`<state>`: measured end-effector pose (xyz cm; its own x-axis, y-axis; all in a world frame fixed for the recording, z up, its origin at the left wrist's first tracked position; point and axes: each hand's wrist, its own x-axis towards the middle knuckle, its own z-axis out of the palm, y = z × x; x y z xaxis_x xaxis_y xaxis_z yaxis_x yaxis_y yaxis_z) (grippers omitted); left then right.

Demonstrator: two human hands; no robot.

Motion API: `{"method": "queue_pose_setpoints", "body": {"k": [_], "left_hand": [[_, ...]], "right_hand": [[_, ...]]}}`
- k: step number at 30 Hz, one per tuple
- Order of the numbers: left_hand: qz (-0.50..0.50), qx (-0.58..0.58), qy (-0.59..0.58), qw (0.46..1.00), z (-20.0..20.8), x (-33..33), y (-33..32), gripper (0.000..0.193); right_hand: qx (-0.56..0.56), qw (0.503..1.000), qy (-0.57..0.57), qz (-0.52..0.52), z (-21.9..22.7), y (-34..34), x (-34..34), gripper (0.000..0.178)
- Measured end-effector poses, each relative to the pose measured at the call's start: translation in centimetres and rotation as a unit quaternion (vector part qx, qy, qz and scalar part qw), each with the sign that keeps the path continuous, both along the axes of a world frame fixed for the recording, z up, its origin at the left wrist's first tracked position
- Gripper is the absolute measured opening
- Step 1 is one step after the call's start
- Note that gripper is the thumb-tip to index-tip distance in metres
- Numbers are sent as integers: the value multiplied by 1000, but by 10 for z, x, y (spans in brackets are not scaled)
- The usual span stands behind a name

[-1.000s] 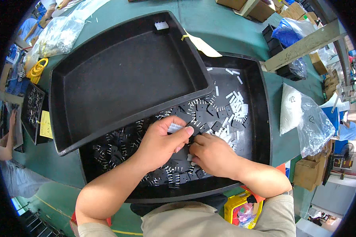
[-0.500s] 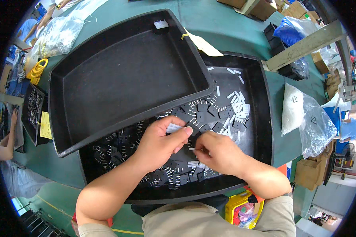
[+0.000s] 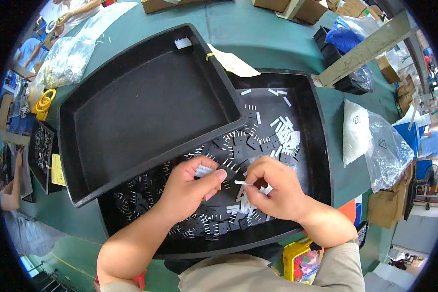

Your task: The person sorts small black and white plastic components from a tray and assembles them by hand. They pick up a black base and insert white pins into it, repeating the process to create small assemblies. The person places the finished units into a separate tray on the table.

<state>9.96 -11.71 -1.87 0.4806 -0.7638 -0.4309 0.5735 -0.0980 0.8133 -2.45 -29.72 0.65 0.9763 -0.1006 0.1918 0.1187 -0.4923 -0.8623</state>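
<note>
Over the lower black tray (image 3: 324, 141), my left hand (image 3: 187, 190) is closed. Between its thumb and fingers it grips a flat black part with metal pins (image 3: 227, 172), and a white ribbed piece (image 3: 204, 171) shows within the same grasp. My right hand (image 3: 277, 190) pinches a thin white strip (image 3: 242, 183), whose free end points at the black part without clearly touching it. Beneath my hands lie many black pinned parts (image 3: 240, 138) and loose white strips (image 3: 289, 138). My hands hide some of them.
A second black tray (image 3: 146, 92) overlaps the lower one at upper left, with a white pinned piece (image 3: 183, 43) in its far corner. A yellow paper tag (image 3: 233, 62) hangs off its side. Plastic bags (image 3: 357, 134) lie at right; another person's arm (image 3: 14, 182) is at far left.
My right hand has drawn slightly right, away from the left hand, and its white strip shows more fully. My left hand keeps its grip. The whole view has shifted a little.
</note>
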Motion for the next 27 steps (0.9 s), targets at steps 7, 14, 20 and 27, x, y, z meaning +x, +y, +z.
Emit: {"method": "queue_pose_setpoints", "body": {"k": [7,14,20,27], "left_hand": [[-15,-22,-2,1000,-1,0,1,9],[-23,-17,-2,1000,3,-1,2,7],[-66,-16,-22,997,8,-1,2,8],[-114,2,-18,993,6,-2,5,16]], "right_hand": [[256,959,96,-77,-9,-7,-5,11],[336,939,2,-74,-14,-5,4,17],[350,929,84,-85,-3,-7,3,18],[381,909,159,-51,-6,-8,3,10]]}}
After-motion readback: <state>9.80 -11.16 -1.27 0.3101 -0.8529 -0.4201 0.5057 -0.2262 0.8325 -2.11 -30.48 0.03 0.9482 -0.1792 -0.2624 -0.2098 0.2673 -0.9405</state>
